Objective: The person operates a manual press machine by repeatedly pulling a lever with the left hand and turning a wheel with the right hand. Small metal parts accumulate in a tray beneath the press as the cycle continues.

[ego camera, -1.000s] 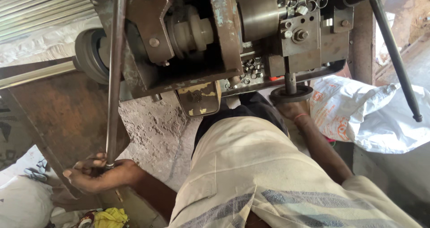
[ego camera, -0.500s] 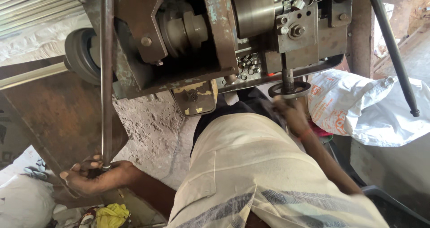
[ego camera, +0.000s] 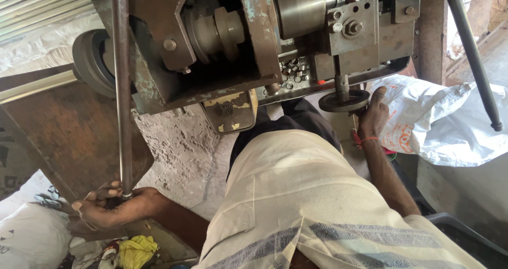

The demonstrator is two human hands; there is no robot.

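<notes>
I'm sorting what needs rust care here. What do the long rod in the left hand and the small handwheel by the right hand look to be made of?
Long rod: bare steel by its look, dull grey with a faint sheen. Handwheel: probably cast iron or steel, dark and matte, oily-looking. Left hand grips the rod's end; right hand touches the wheel.

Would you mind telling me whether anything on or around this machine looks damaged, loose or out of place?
A heap of small metal rings lies loose on the machine bed instead of in a container. The paint on the small plate below is badly chipped. The left hand holds the long rod; the right hand is at the handwheel.
</notes>
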